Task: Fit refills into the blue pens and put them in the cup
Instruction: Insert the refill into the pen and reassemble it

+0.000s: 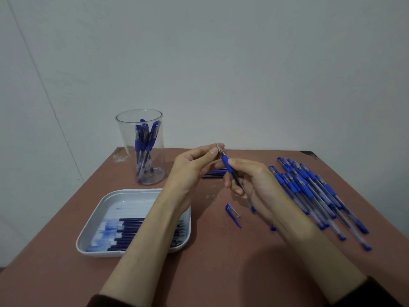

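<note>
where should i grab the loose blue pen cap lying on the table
Probably pinch the loose blue plastic pen cap across its wider far end, coming from above: it lies flat on the brown table, and its thin clip tapers toward the person, offering less to hold.

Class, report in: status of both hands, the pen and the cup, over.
Left hand pinches tip of blue pen; right hand grips its barrel. One cap lies loose. Nothing blocks the cup.

A worn reddish-brown surface (66, 251) meets a plain pale wall (243, 63) at twelve o'clock; its one-o'clock corner (308, 153) is chipped dark.
</note>
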The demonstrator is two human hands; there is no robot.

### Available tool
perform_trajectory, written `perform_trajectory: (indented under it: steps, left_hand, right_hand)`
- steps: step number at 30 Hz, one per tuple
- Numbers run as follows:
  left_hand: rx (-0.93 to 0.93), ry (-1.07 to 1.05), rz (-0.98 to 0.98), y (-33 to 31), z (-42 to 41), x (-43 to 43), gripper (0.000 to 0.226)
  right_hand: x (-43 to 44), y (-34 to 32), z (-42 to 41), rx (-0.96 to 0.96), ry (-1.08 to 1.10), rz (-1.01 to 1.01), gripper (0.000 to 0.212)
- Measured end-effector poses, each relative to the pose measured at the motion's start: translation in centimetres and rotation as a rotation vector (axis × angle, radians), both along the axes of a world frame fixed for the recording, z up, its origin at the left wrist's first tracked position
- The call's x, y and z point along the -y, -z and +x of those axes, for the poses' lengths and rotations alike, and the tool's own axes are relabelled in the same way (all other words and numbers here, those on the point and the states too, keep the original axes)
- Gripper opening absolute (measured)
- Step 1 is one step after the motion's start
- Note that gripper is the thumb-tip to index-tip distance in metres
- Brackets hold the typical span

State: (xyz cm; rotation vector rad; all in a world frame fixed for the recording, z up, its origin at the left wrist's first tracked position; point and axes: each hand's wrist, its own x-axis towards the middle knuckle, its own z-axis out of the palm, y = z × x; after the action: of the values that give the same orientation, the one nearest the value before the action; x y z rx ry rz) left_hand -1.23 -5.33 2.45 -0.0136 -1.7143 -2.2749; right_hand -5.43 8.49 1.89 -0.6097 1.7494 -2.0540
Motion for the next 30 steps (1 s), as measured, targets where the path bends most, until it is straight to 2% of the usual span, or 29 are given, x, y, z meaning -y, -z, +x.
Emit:
perform_trajectory:
  steps: [3, 7, 13, 15, 17, 19, 21, 23, 27, 30]
  left_hand:
    - [-0.011, 0.026, 0.004, 0.07, 0.03, -0.24, 0.021]
    - [-0.027, -0.045, 0.002, 0.25, -0.06, -0.26, 0.031]
    - [-0.003, -0.077, 0.035, 0.23, -0.08, -0.25, 0.029]
    - [0.003, -0.064, 0.058, 0.14, -0.08, -0.16, 0.029]
    - [0.001, -0.070, 0.075, 0.09, -0.10, -0.15, 0.029]
    - [-0.010, -0.109, 0.087, 0.14, -0.13, -0.28, 0.025]
    - [-0.009, -0.170, 0.105, 0.27, -0.28, -0.28, 0.013]
    - [0.004, -0.207, 0.134, 0.29, -0.38, -0.07, 0.007]
    - [0.014, -0.164, 0.198, 0.18, -0.49, 0.18, 0.008]
    - [0.017, -0.167, 0.180, 0.18, -0.55, -0.13, 0.009]
  right_hand:
    - [-0.01, -0.09, 0.02, -0.013, 0.011, 0.018, 0.028]
    - [0.22, -0.05, 0.14, -0.070, 0.008, 0.055, 0.020]
    - [0.29, 0.55, -0.09, -0.173, 0.089, 0.124, 0.015]
    - [0.14, 0.50, -0.15, -0.178, 0.085, 0.109, 0.010]
    - [0.13, 0.32, -0.17, -0.138, 0.050, 0.082, 0.014]
    - [0.21, 0.20, -0.10, -0.125, 0.024, 0.091, 0.018]
    - [0.30, 0.35, -0.18, -0.216, 0.073, 0.175, 0.008]
    - [0.25, 0.63, -0.27, -0.290, 0.142, 0.222, 0.015]
    - [0.03, 0.43, -0.33, -0.241, 0.147, 0.164, 0.006]
    - [0.08, 0.31, -0.21, -0.204, 0.126, 0.145, 0.023]
